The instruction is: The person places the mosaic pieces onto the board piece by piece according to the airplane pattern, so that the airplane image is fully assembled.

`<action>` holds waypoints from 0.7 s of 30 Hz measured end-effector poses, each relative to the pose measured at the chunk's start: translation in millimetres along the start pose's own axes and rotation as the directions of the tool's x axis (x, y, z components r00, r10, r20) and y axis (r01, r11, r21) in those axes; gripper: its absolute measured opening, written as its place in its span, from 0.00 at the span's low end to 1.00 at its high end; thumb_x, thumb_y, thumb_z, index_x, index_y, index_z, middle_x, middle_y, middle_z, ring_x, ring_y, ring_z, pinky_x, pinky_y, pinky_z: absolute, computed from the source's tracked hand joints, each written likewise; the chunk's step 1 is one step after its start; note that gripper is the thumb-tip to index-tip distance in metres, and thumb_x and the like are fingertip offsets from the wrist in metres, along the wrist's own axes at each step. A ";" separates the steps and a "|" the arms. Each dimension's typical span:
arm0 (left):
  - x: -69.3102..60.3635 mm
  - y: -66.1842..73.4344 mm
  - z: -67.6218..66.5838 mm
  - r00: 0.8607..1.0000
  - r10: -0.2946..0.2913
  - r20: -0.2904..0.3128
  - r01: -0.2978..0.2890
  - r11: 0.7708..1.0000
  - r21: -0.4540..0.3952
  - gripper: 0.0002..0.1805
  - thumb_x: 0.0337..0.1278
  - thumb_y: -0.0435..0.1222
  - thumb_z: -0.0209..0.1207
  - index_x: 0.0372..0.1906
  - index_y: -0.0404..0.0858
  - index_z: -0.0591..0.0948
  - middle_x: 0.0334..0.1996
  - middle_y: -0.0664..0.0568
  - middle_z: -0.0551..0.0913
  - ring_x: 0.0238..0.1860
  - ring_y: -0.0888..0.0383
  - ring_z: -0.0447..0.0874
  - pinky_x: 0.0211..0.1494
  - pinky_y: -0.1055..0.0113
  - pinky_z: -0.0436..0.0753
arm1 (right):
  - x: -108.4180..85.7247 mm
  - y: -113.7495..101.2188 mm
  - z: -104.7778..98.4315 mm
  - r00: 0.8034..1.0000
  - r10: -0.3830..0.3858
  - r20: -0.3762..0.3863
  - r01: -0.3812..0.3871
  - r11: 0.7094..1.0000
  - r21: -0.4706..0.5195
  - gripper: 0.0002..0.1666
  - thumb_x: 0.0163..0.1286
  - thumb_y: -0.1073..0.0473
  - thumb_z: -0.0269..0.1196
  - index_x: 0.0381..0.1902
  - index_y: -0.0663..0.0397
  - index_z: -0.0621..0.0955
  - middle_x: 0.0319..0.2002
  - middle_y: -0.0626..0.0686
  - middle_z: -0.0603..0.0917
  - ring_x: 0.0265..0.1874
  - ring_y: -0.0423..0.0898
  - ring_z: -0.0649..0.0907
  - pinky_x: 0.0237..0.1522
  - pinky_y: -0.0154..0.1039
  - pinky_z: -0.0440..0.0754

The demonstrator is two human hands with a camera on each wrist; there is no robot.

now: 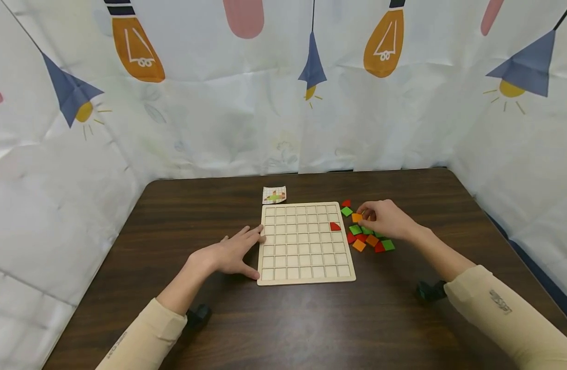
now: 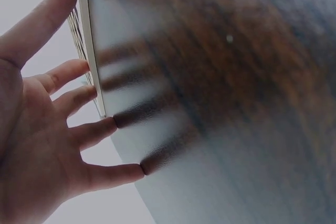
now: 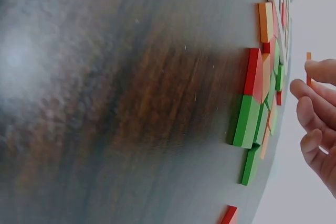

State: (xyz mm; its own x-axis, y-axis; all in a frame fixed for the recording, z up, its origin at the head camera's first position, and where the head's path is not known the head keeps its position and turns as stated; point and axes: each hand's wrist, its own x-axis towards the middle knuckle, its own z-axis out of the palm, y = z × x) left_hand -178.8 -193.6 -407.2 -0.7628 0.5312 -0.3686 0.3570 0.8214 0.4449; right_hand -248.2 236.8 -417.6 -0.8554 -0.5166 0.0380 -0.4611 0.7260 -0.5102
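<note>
A pale wooden grid board lies on the table, with one red quarter-round tile in a cell near its right side. My left hand spreads its fingers along the board's left edge, the thumb touching the near left corner. In the left wrist view the left hand has straight fingers, with tips at the board's side and the tabletop. Right of the board, my right hand is over loose tiles. The right wrist view shows the right hand pinching a thin orange tile, raised off the table.
Several green, red and orange tiles lie beside the board, among them a green tile and an orange tile. A small card with a coloured pattern lies behind the board. A printed curtain hangs beyond the dark wooden table.
</note>
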 end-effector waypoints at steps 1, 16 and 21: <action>-0.1 0.1 -0.1 1.000 -0.001 -0.001 0.001 1.000 0.000 0.48 0.55 0.53 0.74 0.77 0.42 0.66 0.83 0.46 0.43 0.81 0.40 0.37 0.69 0.22 0.47 | -0.8 -1.0 0.1 1.000 -0.006 -0.006 0.006 1.000 0.000 0.13 0.70 0.61 0.70 0.49 0.62 0.85 0.35 0.47 0.86 0.31 0.43 0.82 0.34 0.41 0.83; 1.0 1.1 -0.3 1.000 -0.009 -0.027 0.010 1.000 0.026 0.50 0.55 0.53 0.74 0.78 0.42 0.64 0.83 0.45 0.45 0.81 0.40 0.40 0.68 0.23 0.51 | -5.0 -16.1 10.0 1.000 -0.017 -0.027 0.018 0.999 0.041 0.14 0.68 0.61 0.71 0.49 0.60 0.86 0.36 0.46 0.86 0.34 0.43 0.83 0.38 0.41 0.83; 1.2 0.8 1.4 0.999 -0.015 -0.037 0.015 1.000 0.016 0.50 0.54 0.53 0.75 0.78 0.43 0.64 0.83 0.46 0.46 0.81 0.40 0.40 0.69 0.23 0.51 | -5.5 -21.9 16.9 0.999 -0.027 -0.026 0.029 0.998 0.049 0.13 0.68 0.61 0.71 0.48 0.59 0.86 0.34 0.45 0.86 0.32 0.42 0.82 0.35 0.40 0.82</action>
State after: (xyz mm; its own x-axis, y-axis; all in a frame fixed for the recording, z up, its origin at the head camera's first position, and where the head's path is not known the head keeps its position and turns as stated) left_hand -178.7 -192.1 -408.5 -0.7876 0.5109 -0.3445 0.3539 0.8327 0.4259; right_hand -229.4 216.0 -421.1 -0.8484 -0.5241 0.0744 -0.4733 0.6880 -0.5501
